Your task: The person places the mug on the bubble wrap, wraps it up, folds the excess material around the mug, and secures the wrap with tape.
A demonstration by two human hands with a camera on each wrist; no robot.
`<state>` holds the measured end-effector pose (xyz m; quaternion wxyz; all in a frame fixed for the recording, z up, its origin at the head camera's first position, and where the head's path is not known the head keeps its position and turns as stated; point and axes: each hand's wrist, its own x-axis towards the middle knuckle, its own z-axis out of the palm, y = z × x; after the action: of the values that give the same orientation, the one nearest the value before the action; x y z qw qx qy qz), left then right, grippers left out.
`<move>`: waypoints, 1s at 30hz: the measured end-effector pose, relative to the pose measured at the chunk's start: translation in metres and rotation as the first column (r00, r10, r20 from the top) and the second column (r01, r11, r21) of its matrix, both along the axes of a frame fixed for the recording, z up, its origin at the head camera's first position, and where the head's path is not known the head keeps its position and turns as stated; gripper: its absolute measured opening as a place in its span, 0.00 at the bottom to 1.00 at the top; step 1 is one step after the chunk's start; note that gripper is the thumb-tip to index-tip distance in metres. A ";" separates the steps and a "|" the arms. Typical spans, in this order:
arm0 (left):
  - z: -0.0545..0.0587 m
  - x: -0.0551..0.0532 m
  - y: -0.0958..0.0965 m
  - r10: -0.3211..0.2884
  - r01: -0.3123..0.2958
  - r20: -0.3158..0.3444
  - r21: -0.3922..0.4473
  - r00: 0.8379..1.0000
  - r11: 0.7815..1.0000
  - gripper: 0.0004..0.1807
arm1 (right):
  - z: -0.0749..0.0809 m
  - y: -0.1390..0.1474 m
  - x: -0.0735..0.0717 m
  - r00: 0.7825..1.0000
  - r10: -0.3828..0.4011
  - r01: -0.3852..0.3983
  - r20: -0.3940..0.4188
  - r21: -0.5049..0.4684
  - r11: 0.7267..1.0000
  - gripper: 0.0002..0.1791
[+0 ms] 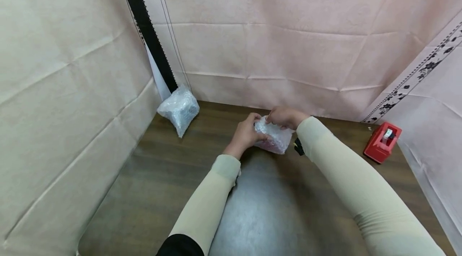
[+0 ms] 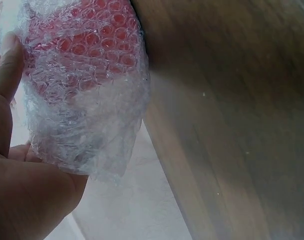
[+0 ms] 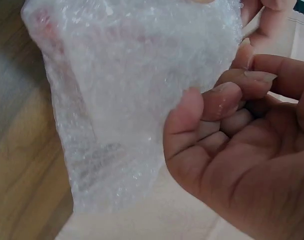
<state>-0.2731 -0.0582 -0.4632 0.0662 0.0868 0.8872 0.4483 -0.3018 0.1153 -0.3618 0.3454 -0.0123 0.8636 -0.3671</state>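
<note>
A bubble-wrapped package (image 1: 276,140) stands tilted over the wooden table between both hands, with something red showing through the plastic in the left wrist view. My left hand (image 1: 245,135) grips its left side, the thumb lying along the near face and the other fingers behind. From the upper right, my right hand (image 1: 286,117) pinches the wrap's edge with curled fingers. In the right wrist view the thumb and fingertips meet at the side of the cloudy plastic (image 3: 127,80). What the wrap encloses is mostly hidden.
Another bubble-wrapped bundle (image 1: 180,109) lies at the back left corner against the sheet wall. On the right stands a red block-shaped holder (image 1: 382,142) with a small clear and dark piece in its top. Creased pale sheets (image 1: 288,55) hang around the wooden table (image 1: 144,192).
</note>
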 end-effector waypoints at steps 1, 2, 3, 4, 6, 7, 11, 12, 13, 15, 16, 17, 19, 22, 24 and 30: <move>0.000 0.000 0.000 0.000 0.000 -0.002 -0.012 1.000 1.000 0.44 | 0.001 0.001 0.001 1.000 0.002 -0.002 0.000 0.007 1.000 0.29; 0.001 0.000 0.000 0.000 0.000 -0.002 -0.021 1.000 1.000 0.43 | 0.002 0.001 0.001 1.000 0.001 -0.001 0.002 0.014 1.000 0.30; 0.001 -0.001 0.000 0.000 0.000 -0.003 -0.030 1.000 1.000 0.42 | 0.003 0.003 0.002 1.000 -0.002 0.002 0.004 0.020 1.000 0.30; 0.001 -0.001 0.000 -0.001 0.001 -0.002 -0.037 1.000 0.999 0.42 | 0.004 0.004 0.003 1.000 0.003 -0.004 0.002 0.032 0.999 0.30; 0.001 -0.002 0.000 -0.004 0.004 -0.001 -0.045 1.000 0.999 0.42 | 0.005 0.007 0.004 1.000 0.010 -0.010 -0.004 0.052 0.999 0.30; 0.001 -0.002 0.000 -0.006 0.006 0.001 -0.048 1.000 0.999 0.42 | 0.006 0.008 0.005 1.000 0.016 -0.016 -0.009 0.061 0.998 0.29; 0.002 -0.004 0.000 -0.007 0.008 0.009 -0.034 1.000 0.999 0.41 | 0.008 0.017 0.008 0.997 0.061 -0.057 -0.046 0.084 0.995 0.23; 0.003 -0.004 -0.001 -0.007 0.007 0.010 -0.031 1.000 0.999 0.41 | 0.008 0.020 0.009 0.995 0.075 -0.070 -0.058 0.089 0.994 0.23; 0.003 -0.004 -0.001 -0.007 0.007 0.011 -0.028 1.000 1.000 0.41 | 0.009 0.022 0.010 0.994 0.083 -0.077 -0.068 0.088 0.993 0.23; 0.003 -0.004 -0.003 -0.006 0.006 0.017 -0.023 1.000 1.000 0.40 | 0.010 0.027 0.012 0.992 0.089 -0.081 -0.088 0.083 0.993 0.24; 0.003 -0.004 -0.004 -0.004 0.005 0.019 -0.022 1.000 1.000 0.40 | 0.011 0.029 0.013 0.991 0.084 -0.077 -0.100 0.079 0.994 0.26; 0.004 -0.004 -0.005 -0.003 0.004 0.020 -0.020 1.000 1.000 0.39 | 0.012 0.032 0.014 0.991 0.073 -0.065 -0.115 0.077 0.995 0.27; 0.004 -0.004 -0.007 0.003 -0.003 0.019 -0.019 1.000 1.000 0.39 | 0.014 0.037 0.016 0.989 0.041 -0.034 -0.140 0.056 0.998 0.32; 0.004 -0.005 -0.008 0.017 -0.017 0.019 -0.013 1.000 1.000 0.39 | 0.012 0.044 0.020 0.983 -0.017 0.020 -0.185 0.015 1.000 0.33; 0.003 -0.004 -0.008 0.023 -0.023 0.022 -0.011 0.999 1.000 0.39 | 0.005 0.050 0.023 0.977 -0.055 0.049 -0.204 -0.034 0.998 0.31; -0.001 -0.003 -0.003 0.021 -0.021 0.032 0.004 0.999 1.000 0.37 | -0.030 0.081 0.031 0.973 -0.135 0.104 -0.185 -0.169 0.980 0.14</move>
<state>-0.2759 -0.0610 -0.4640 0.0756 0.0703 0.8860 0.4520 -0.2707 0.1960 -0.3922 0.2340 -0.0233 0.8607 -0.4515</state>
